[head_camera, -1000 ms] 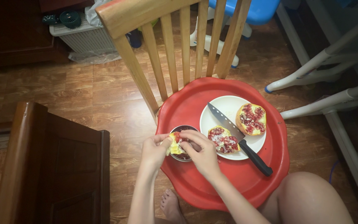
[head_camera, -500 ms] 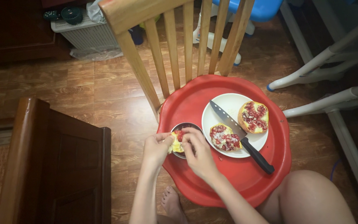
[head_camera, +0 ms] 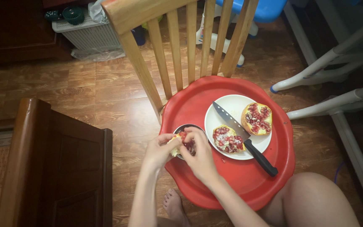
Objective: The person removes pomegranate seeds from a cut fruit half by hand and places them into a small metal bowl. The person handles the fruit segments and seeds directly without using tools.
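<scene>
Over bowl, hands on pomegranate piece

Knife lies on plate, right of bowl.

A bright red tray fills the lower middle of the frame, and on it, right of centre, lies a white plate. On the plate, two pomegranate pieces show deep red seeds in pale yellow rind. Between them lies a knife with a grey blade and a black handle. At the tray's left edge, the piece between the hands is yellow with red seeds, over a dark bowl. The chair back, upper middle, is light honey-coloured wood. The floor is brown planks with wood grain. The cabinet, lower left, is dark brown. A blue seat shows at the top.
</scene>
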